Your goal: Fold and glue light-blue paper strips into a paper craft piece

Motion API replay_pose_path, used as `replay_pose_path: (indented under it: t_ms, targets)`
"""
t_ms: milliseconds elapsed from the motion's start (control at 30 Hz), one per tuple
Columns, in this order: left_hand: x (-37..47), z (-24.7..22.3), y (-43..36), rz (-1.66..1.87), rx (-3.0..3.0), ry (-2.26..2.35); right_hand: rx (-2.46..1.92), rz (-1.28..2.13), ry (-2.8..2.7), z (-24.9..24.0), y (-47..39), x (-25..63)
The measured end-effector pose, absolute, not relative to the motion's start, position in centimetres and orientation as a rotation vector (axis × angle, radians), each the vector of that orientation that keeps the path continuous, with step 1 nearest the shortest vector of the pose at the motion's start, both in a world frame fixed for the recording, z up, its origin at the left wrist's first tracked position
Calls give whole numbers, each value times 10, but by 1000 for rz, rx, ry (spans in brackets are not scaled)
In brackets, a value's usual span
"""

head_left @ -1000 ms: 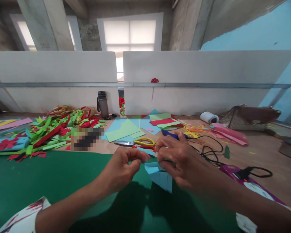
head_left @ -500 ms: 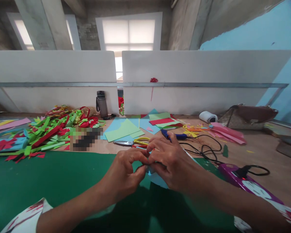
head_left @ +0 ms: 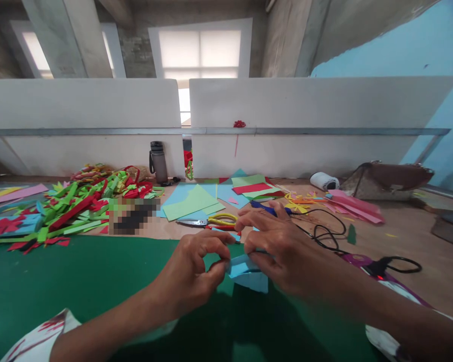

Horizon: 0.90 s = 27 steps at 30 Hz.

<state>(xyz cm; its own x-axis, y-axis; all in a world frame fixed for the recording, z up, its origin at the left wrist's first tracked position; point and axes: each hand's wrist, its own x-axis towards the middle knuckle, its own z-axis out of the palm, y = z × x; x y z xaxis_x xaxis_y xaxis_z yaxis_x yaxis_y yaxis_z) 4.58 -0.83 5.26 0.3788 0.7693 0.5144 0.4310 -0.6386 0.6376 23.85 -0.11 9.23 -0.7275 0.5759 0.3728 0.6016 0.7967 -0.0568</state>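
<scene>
A small piece of light blue paper [head_left: 249,275] with a fold along its upper edge is held above the green mat [head_left: 136,281]. My left hand [head_left: 202,264] pinches its left end between thumb and index finger. Farther right along the folded edge, my right hand [head_left: 270,241] grips the same paper, its fingertips partly hidden. Just beyond the hands lie scissors [head_left: 222,219] with yellow and red handles. A blue glue gun [head_left: 266,208] sits behind my right hand, partly covered by it.
Coloured sheets [head_left: 192,201] lie at the back middle. Green and red paper strips [head_left: 83,203] are heaped left, near a grey bottle [head_left: 159,163]. On the right are a black cable [head_left: 320,236], a purple power strip [head_left: 357,260], pink paper [head_left: 357,206] and a handbag [head_left: 388,181].
My right hand has shifted right, away from my left, along the blue paper. More of the folded paper shows between the hands. My left hand stays nearly in place.
</scene>
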Motion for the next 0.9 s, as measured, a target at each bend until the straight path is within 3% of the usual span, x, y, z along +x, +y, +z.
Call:
replay_pose_path:
  t_ms: [567,767,900]
  targets:
    - [50,55,-1,1016,2167,932,-847,-141,-2520,88,2,224]
    - [35,40,18,1171,1586,975,-933,-107,-2191,85,12,239]
    - [25,27,30,1207,1172,873,-1108,184,-2030,71,23,256]
